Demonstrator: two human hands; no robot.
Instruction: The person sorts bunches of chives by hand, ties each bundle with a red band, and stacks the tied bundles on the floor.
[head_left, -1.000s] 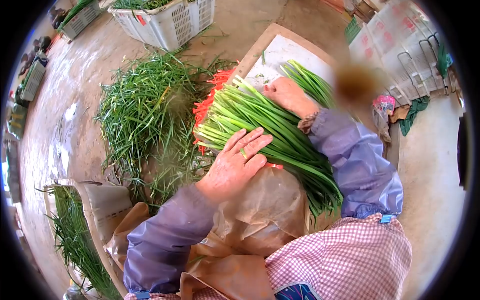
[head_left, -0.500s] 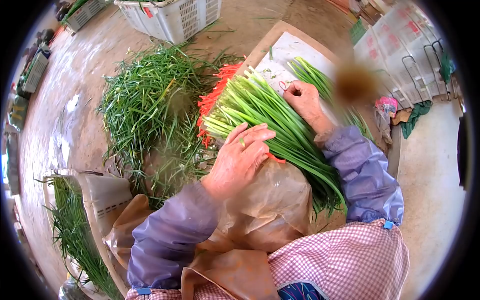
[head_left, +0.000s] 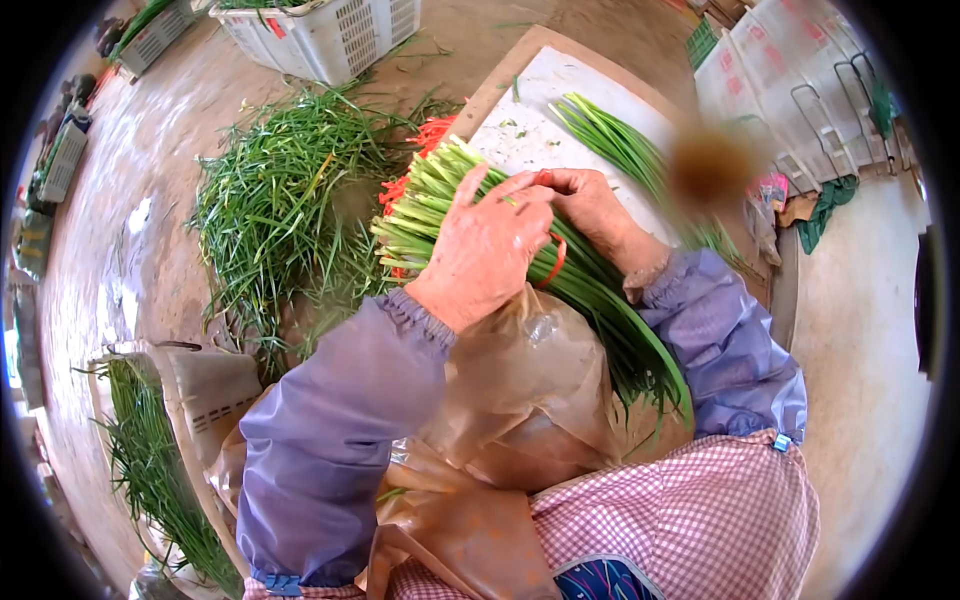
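Note:
A bunch of long green stalks with pale cut ends (head_left: 410,225), like garlic chives, lies across my lap and the board's edge. A red tie (head_left: 553,262) loops around it. My left hand (head_left: 490,240) lies over the bunch, its fingertips meeting those of my right hand (head_left: 600,215) above the stalks. A bit of red tie shows between the pinched fingertips of both hands; just how each finger grips it is partly hidden. Brown plastic sheeting (head_left: 530,390) covers my lap beneath the bunch.
A white board (head_left: 540,90) holds another group of green stalks (head_left: 615,140). Red ties (head_left: 432,133) lie at its left edge. A heap of loose greens (head_left: 290,200) covers the floor. White crates stand at the back (head_left: 340,40) and lower left (head_left: 205,395).
My left hand has moved up and right to meet my right hand. The right hand, holding the red tie's end, has come left and slightly down over the bunch. The view has shifted a little.

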